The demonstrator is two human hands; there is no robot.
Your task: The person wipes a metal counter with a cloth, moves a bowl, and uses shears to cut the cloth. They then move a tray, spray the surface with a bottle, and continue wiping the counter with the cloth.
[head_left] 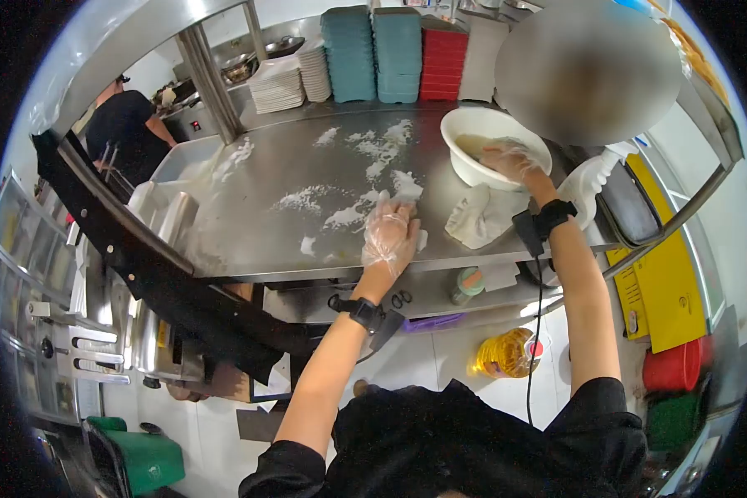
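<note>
My left hand, in a clear plastic glove, lies on the steel table with its fingers stretched forward. Its fingertips reach the edge of a white powdery clump. More white powder is scattered beyond it in loose patches. On the right, my right hand, also gloved, reaches down inside a white bowl. Something pale and beige lies in the bowl around the fingers, whose tips are hidden. A crumpled white cloth rests on the table between the bowl and the front edge.
Stacks of white plates, teal trays and red trays line the back. A white plastic container stands right of the bowl. A black cable hangs from my right wrist. Another person stands at the far left.
</note>
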